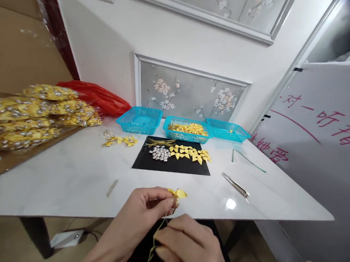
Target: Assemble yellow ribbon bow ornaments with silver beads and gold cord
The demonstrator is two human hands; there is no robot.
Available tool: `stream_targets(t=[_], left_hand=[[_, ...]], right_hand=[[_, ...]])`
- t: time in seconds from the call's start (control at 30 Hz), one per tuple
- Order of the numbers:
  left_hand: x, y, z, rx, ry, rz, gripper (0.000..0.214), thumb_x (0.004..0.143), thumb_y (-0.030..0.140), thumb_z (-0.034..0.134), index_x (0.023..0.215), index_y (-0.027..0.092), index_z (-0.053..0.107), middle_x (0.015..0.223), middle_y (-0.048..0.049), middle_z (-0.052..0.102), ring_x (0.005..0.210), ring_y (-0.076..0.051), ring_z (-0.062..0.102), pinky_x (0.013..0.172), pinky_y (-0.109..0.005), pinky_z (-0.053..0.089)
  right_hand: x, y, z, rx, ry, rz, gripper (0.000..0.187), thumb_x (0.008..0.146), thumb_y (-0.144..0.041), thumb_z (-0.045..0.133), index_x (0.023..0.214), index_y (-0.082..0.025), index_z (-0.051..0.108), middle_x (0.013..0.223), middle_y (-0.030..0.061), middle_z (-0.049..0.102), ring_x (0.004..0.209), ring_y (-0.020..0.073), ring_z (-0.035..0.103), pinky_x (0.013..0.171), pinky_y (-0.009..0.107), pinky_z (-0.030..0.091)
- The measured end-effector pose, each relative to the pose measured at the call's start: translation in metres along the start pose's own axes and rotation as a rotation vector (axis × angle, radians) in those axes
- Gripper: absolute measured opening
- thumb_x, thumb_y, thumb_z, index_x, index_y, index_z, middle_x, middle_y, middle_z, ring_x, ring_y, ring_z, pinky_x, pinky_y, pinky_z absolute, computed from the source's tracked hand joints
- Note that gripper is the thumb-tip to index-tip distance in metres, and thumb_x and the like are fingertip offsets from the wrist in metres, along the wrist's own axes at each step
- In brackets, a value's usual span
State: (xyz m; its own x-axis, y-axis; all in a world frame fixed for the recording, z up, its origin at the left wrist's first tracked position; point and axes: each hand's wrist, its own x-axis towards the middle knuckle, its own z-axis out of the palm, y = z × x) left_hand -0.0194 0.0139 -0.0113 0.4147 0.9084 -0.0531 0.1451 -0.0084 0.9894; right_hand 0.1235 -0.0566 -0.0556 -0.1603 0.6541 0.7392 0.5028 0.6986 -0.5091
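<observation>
Between the thumb and fingers of my left hand point(150, 205) is a yellow artificial flower point(180, 193), held just above the table's front edge. A thin gold wire point(160, 226) trails down from it. Lower and to the right, my right hand point(190, 242) pinches that wire near its loose end. Beyond my hands lies a black mat point(171, 170) bearing silver beads point(160, 153), yellow petal pieces point(191, 152) and a bundle of gold wires point(159, 142). A few finished-looking yellow flowers point(120, 140) lie left of the mat.
Thread snips point(236, 184) lie at the right, near a green strip point(250, 161). Three blue baskets line the wall; the middle basket point(165, 125) holds yellow pieces. Bagged yellow flowers point(19, 113) fill a cardboard box point(12, 50) at the left, beside a red plastic bag point(98, 97).
</observation>
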Motion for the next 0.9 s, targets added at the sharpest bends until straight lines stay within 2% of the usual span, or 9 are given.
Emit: stream_targets(t=[0.13, 0.23, 0.33, 0.4, 0.47, 0.57, 0.7, 0.8, 0.9], left_hand=[[-0.003, 0.0, 0.001, 0.083, 0.029, 0.048, 0.024, 0.081, 0.04, 0.069, 0.069, 0.02, 0.073, 0.073, -0.0023, 0.07, 0.074, -0.022, 0.062, 0.072, -0.032, 0.048], [-0.006, 0.001, 0.0, 0.133, 0.018, 0.061, 0.028, 0.086, 0.044, 0.064, 0.073, 0.021, 0.074, 0.076, -0.003, 0.073, 0.078, -0.024, 0.065, 0.075, -0.034, 0.049], [-0.008, 0.001, -0.002, 0.17, -0.011, 0.05, 0.033, 0.09, 0.048, 0.062, 0.074, 0.022, 0.074, 0.077, -0.0024, 0.073, 0.079, -0.024, 0.063, 0.074, -0.033, 0.047], [-0.008, 0.0, -0.003, 0.18, -0.029, 0.043, 0.034, 0.092, 0.05, 0.061, 0.074, 0.022, 0.072, 0.077, -0.0018, 0.072, 0.079, -0.023, 0.062, 0.073, -0.032, 0.047], [-0.007, -0.001, -0.005, 0.18, -0.027, 0.053, 0.033, 0.092, 0.049, 0.06, 0.074, 0.023, 0.069, 0.076, -0.0008, 0.07, 0.077, -0.022, 0.06, 0.072, -0.032, 0.046], [-0.004, -0.002, -0.007, 0.2, -0.019, 0.072, 0.032, 0.092, 0.048, 0.06, 0.073, 0.023, 0.065, 0.074, 0.0003, 0.065, 0.075, -0.022, 0.058, 0.07, -0.033, 0.046], [-0.004, -0.002, -0.008, 0.226, -0.057, 0.068, 0.029, 0.093, 0.045, 0.058, 0.075, 0.023, 0.064, 0.077, -0.0002, 0.065, 0.079, -0.022, 0.06, 0.074, -0.034, 0.047], [-0.006, -0.002, -0.008, 0.222, -0.067, 0.08, 0.028, 0.093, 0.044, 0.059, 0.075, 0.023, 0.063, 0.074, 0.0007, 0.063, 0.074, -0.021, 0.057, 0.071, -0.033, 0.047], [-0.007, -0.004, -0.008, 0.207, -0.066, 0.073, 0.03, 0.095, 0.046, 0.059, 0.075, 0.023, 0.061, 0.075, 0.0006, 0.063, 0.076, -0.021, 0.058, 0.073, -0.034, 0.048]], right_hand=[[0.015, 0.004, -0.01, 0.165, 0.011, 0.133, 0.036, 0.102, -0.01, 0.048, 0.12, -0.026, 0.074, 0.097, 0.0054, 0.074, 0.066, 0.0132, 0.069, 0.059, 0.02, 0.059], [0.019, 0.013, -0.013, 0.117, 0.016, 0.195, 0.038, 0.103, -0.01, 0.041, 0.122, -0.026, 0.07, 0.095, 0.003, 0.074, 0.068, 0.0121, 0.07, 0.065, 0.02, 0.061], [0.016, 0.022, -0.015, 0.061, 0.057, 0.275, 0.036, 0.104, -0.011, 0.042, 0.132, -0.025, 0.06, 0.095, 0.0001, 0.077, 0.069, 0.0108, 0.073, 0.069, 0.019, 0.061], [0.016, 0.024, -0.017, 0.065, 0.067, 0.288, 0.03, 0.105, -0.012, 0.044, 0.129, -0.024, 0.058, 0.092, -0.0007, 0.078, 0.068, 0.0102, 0.074, 0.069, 0.017, 0.06], [0.018, 0.025, -0.02, 0.053, 0.053, 0.249, 0.026, 0.104, -0.01, 0.044, 0.115, -0.023, 0.063, 0.087, -0.0009, 0.076, 0.069, 0.0102, 0.073, 0.069, 0.016, 0.059], [0.023, 0.026, -0.024, -0.042, 0.052, 0.128, 0.03, 0.101, -0.006, 0.046, 0.101, -0.021, 0.072, 0.088, 0.0027, 0.072, 0.071, 0.0118, 0.072, 0.067, 0.017, 0.058], [0.025, 0.027, -0.022, -0.205, 0.101, 0.045, 0.033, 0.1, -0.004, 0.047, 0.098, -0.018, 0.077, 0.085, 0.0052, 0.065, 0.067, 0.0137, 0.069, 0.062, 0.02, 0.056], [0.024, 0.027, -0.02, -0.274, 0.062, 0.039, 0.036, 0.098, -0.001, 0.045, 0.098, -0.019, 0.076, 0.082, 0.0046, 0.066, 0.064, 0.0144, 0.067, 0.061, 0.021, 0.055], [0.023, 0.026, -0.02, -0.422, 0.045, -0.034, 0.037, 0.096, 0.001, 0.043, 0.099, -0.018, 0.074, 0.08, 0.0043, 0.066, 0.061, 0.0158, 0.065, 0.054, 0.023, 0.05]])
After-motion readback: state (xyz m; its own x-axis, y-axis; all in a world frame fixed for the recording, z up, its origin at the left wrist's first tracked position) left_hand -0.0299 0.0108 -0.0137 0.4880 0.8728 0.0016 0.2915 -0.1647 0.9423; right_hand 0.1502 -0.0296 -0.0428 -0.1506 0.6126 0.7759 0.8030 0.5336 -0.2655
